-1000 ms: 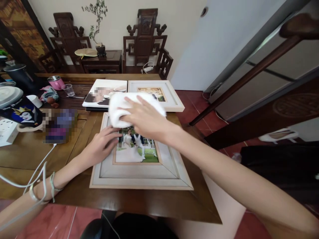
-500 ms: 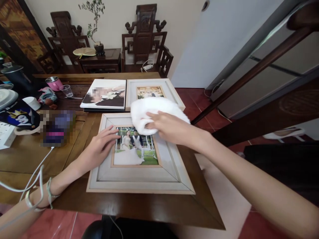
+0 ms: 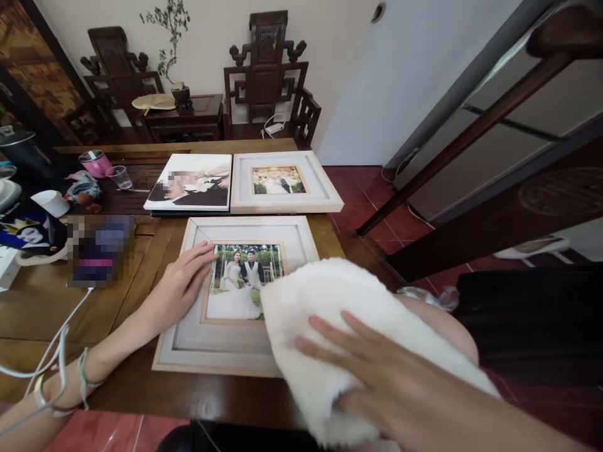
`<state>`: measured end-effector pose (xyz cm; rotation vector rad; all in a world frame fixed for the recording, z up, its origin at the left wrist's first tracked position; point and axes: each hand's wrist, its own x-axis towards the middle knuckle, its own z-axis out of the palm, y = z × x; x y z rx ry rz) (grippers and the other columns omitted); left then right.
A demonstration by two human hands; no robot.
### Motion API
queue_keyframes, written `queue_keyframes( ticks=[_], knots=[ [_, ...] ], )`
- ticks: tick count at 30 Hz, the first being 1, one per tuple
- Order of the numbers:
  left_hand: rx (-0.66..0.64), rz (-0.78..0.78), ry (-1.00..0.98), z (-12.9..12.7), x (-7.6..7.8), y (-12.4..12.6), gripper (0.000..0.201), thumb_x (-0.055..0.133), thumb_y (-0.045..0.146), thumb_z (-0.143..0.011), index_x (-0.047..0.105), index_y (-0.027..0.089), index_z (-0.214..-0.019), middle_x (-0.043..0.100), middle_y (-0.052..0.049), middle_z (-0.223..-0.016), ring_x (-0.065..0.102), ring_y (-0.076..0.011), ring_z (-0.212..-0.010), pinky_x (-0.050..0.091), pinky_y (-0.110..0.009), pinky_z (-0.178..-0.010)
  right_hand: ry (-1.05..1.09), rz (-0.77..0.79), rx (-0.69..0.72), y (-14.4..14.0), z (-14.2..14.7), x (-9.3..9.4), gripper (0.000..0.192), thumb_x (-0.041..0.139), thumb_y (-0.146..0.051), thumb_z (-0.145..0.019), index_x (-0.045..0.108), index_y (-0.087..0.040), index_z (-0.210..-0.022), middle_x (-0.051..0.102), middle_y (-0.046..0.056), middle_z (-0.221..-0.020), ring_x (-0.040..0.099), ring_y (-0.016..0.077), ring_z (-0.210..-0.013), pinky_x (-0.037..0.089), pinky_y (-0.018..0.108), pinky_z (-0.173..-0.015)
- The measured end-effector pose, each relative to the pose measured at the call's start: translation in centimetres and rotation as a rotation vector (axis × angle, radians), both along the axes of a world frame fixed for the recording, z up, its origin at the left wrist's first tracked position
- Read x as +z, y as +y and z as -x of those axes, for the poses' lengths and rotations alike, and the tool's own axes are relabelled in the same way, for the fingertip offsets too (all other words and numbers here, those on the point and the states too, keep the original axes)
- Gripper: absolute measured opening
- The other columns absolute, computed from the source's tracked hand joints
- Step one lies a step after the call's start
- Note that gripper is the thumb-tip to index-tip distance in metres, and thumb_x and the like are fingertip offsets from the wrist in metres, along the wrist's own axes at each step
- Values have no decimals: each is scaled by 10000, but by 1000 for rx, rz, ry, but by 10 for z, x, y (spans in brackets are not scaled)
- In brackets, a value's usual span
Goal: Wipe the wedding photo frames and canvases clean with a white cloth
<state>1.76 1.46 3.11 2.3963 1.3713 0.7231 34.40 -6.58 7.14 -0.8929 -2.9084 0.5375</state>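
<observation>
A: Left hand (image 3: 176, 290) flat, fingers spread, pinning the big picture frame (image 3: 245, 235) at its left border on the wooden table (image 3: 38, 301). No shift there.

B: The cloth?

A: White cloth (image 3: 330, 326) has swept from the frame's far right corner down to its near right corner. Right hand (image 3: 377, 370) lies on top, fingers splayed, pressing, not gripping.

B: Around it?

A: White cable (image 3: 56, 342) by the left wrist; behind, a photo album (image 3: 191, 182) and a smaller frame (image 3: 285, 182), just beyond the big frame's far edge.
</observation>
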Motion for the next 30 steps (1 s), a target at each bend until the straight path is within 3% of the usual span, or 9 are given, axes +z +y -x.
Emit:
queue_keyframes(
  ticks=[3, 6, 10, 14, 17, 20, 25, 28, 30],
  knots=[
    [12, 31, 21, 0, 1, -1, 351, 394, 313, -1004, 557, 204, -1295, 516, -112, -1441, 410, -263, -1395, 356, -504, -1141, -41, 92, 73, -16, 7, 7, 208, 592, -198, -829, 740, -310, -924, 373, -21, -1533, 343, 322, -1411, 290, 544, -1162],
    [6, 41, 78, 0, 1, -2, 367, 404, 318, -1001, 529, 216, -1331, 464, -110, -1481, 369, -274, -1416, 328, -522, -1149, 2, 71, -11, -7, 18, 6, 290, 561, -129, -807, 738, -274, -986, 398, 11, -1525, 316, 342, -1419, 288, 603, -1142],
    [-9, 38, 106, 1, 1, -3, 362, 409, 304, -998, 531, 221, -1329, 435, -110, -1500, 363, -273, -1419, 334, -507, -1147, -11, -90, -166, 39, 31, -1, 592, 439, 84, -678, 706, -185, -1133, 394, 90, -1533, 248, 332, -1442, 249, 609, -1153],
    [-11, 50, 96, 2, 2, -3, 366, 407, 290, -1000, 519, 219, -1341, 441, -111, -1496, 377, -266, -1412, 344, -505, -1142, -42, -264, -271, 91, 41, -5, 601, 424, 107, -682, 670, -98, -1191, 416, 165, -1511, 255, 368, -1434, 264, 617, -1140],
    [-4, 30, 61, 1, 1, -2, 362, 403, 285, -1004, 516, 202, -1337, 460, -120, -1480, 408, -258, -1392, 358, -510, -1134, -90, -306, -280, 103, 47, -6, 605, 453, 106, -688, 654, -91, -1223, 411, 176, -1511, 263, 401, -1425, 249, 656, -1125],
    [0, 0, 15, 2, -1, 0, 352, 390, 282, -1010, 531, 185, -1318, 485, -127, -1458, 445, -248, -1366, 377, -491, -1127, -137, -268, -229, 83, 49, -7, 537, 518, 81, -694, 701, -116, -1158, 433, 182, -1493, 290, 439, -1404, 236, 689, -1110],
    [11, -17, 5, 2, -5, 3, 347, 385, 269, -1010, 560, 166, -1292, 506, -127, -1439, 467, -249, -1351, 384, -463, -1131, -35, -130, -78, 18, 43, 2, 248, 619, -85, -797, 757, -204, -966, 488, 150, -1456, 370, 455, -1359, 320, 713, -1051],
    [22, -26, -3, 1, -5, 2, 334, 400, 264, -1005, 579, 163, -1268, 517, -123, -1427, 480, -244, -1340, 392, -439, -1127, 55, -43, 36, -6, 37, 17, 199, 555, -151, -888, 735, -235, -874, 451, 57, -1499, 386, 345, -1384, 319, 574, -1129],
    [33, -20, -4, 1, -5, 1, 332, 410, 258, -1001, 582, 163, -1268, 519, -122, -1425, 489, -241, -1330, 396, -438, -1123, 83, 37, 87, -8, 34, 28, 224, 512, -166, -922, 715, -257, -945, 378, -12, -1547, 339, 254, -1420, 285, 457, -1174]
  ],
)
